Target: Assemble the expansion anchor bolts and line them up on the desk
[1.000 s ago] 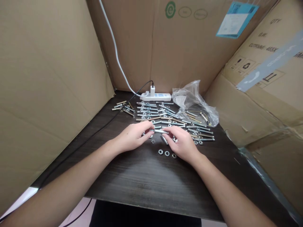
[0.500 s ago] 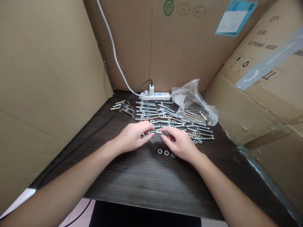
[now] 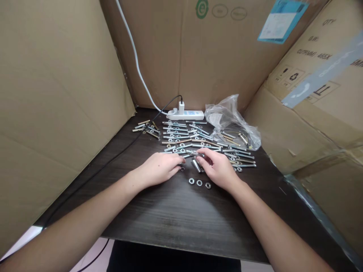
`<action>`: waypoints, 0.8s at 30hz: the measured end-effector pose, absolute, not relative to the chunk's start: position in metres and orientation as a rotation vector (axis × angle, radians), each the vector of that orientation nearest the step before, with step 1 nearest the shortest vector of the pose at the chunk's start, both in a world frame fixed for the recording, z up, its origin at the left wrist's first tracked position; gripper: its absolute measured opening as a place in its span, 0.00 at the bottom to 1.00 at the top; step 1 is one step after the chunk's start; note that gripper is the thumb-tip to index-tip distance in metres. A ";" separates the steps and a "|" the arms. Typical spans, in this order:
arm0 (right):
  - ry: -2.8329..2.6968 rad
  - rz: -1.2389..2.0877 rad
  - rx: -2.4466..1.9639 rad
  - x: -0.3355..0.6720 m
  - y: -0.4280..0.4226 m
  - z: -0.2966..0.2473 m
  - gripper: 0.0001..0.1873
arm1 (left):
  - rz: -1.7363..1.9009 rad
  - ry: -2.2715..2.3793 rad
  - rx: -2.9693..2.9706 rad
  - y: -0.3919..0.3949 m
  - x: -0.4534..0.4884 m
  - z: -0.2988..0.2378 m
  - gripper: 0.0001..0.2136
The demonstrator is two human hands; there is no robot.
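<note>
Rows of silver bolts (image 3: 181, 133) with washers and nuts lie on a dark wooden table (image 3: 176, 219). My left hand (image 3: 160, 169) rests low on the table with its fingers drawn together; what its fingertips hold is hidden. My right hand (image 3: 219, 169) pinches the end of a bolt (image 3: 195, 153) just above the nearest row. A short metal sleeve (image 3: 195, 165) lies between the two hands. Three nuts (image 3: 199, 183) sit in a line in front of my right hand, and a small washer (image 3: 183, 169) lies by my left fingertips.
Cardboard walls (image 3: 56, 94) close in the table on the left, back and right. A white power strip (image 3: 185, 114) with a white cable and a black cable sits at the back. A crumpled clear plastic bag (image 3: 231, 121) with more hardware lies at the back right.
Both hands held one bolt between them above the table. Now my left hand has come off it and dropped to the table, while my right hand has shifted the bolt back toward the rows.
</note>
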State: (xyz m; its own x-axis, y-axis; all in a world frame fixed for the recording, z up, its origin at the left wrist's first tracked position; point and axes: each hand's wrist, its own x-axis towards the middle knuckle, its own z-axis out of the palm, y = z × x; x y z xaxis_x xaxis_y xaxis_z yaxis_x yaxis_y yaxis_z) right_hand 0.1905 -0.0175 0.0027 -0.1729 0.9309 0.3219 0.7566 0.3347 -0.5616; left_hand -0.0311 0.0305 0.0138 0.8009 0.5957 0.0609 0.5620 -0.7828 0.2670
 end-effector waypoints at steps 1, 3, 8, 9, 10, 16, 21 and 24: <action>-1.985 0.361 -1.469 0.190 -0.018 0.003 0.10 | 0.201 0.893 2.782 0.030 -0.030 0.013 0.10; -1.993 0.359 -1.463 0.190 -0.018 0.003 0.10 | 0.187 0.884 2.822 0.028 -0.029 0.011 0.10; -2.013 0.352 -1.467 0.190 -0.019 0.004 0.09 | 0.150 0.887 2.854 0.027 -0.025 0.008 0.09; -2.014 0.350 -1.467 0.190 -0.019 0.004 0.09 | 0.143 0.889 2.853 0.027 -0.025 0.008 0.08; -2.014 0.349 -1.467 0.190 -0.019 0.004 0.09 | 0.142 0.891 2.850 0.026 -0.024 0.007 0.08; -2.016 0.342 -1.464 0.191 -0.018 0.004 0.09 | 0.251 0.916 2.760 0.027 -0.026 0.014 0.07; -2.023 0.362 -1.466 0.189 -0.019 0.004 0.09 | 0.604 1.114 2.515 0.034 -0.031 0.025 0.09; -2.047 0.392 -1.435 0.187 -0.021 0.005 0.09 | 0.702 1.091 2.463 0.036 -0.032 0.026 0.10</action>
State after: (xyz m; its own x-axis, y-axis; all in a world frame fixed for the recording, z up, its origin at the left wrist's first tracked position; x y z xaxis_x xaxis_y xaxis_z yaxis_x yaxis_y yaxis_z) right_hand 0.1867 -0.0208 0.0048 -0.2342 0.9234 0.3041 0.7456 0.3713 -0.5533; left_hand -0.0317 0.0357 0.0262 0.5794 0.7598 0.2948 0.5831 -0.6392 0.5014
